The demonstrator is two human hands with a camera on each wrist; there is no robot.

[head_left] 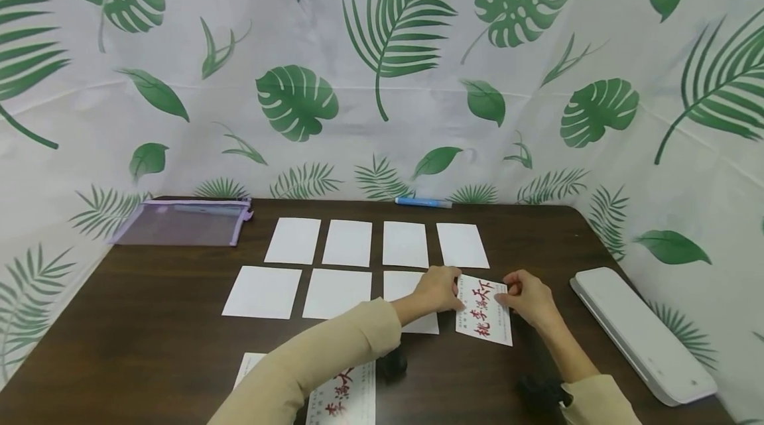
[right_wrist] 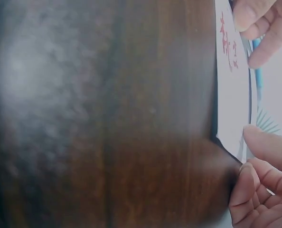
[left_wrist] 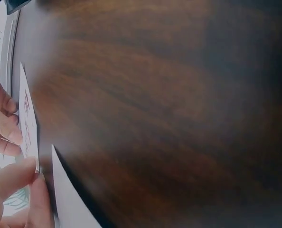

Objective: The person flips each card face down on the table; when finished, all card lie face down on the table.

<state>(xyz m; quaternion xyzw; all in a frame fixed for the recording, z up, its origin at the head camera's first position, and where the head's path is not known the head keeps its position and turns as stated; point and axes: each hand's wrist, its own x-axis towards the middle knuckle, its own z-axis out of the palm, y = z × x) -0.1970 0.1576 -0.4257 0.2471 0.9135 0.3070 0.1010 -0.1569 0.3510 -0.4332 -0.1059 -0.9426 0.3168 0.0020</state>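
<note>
Seven blank white cards (head_left: 347, 242) were already laid face down in two rows just left of and beyond the hands. Both hands were on the eighth: left hand (head_left: 438, 288) pinched the printed card's (head_left: 484, 309) left edge, right hand (head_left: 528, 298) pinched its right edge, card face up in the last open slot. More printed cards (head_left: 341, 402) sat near the left forearm, so I'd guess it wasn't quite done.

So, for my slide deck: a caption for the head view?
Both hands hold a red-lettered card beside face-down white cards on a dark table.
</note>
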